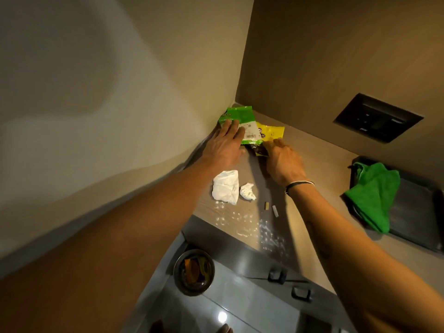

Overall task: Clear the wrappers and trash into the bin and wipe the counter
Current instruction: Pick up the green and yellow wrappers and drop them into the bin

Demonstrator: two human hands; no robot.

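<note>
A green wrapper (245, 118) lies in the counter's back corner, partly over a yellow wrapper (272, 132). My left hand (224, 146) rests flat on the green wrapper's left side, fingers spread. My right hand (283, 162) touches the near edge of the yellow wrapper, fingers curled; whether it grips is unclear. A crumpled white tissue (225, 189) and a smaller white wad (248, 191) sit nearer on the counter (319, 164). Two small butts (271, 207) lie beside them, with white powder (252, 224) scattered towards the counter's front edge.
A round metal bin (194, 271) with wrappers inside stands on the floor below the counter edge. A green cloth (372, 193) lies over a dark tray (413, 217) at the right. A dark socket panel (378, 117) is set in the back wall. Drawer handles (277, 276) sit below.
</note>
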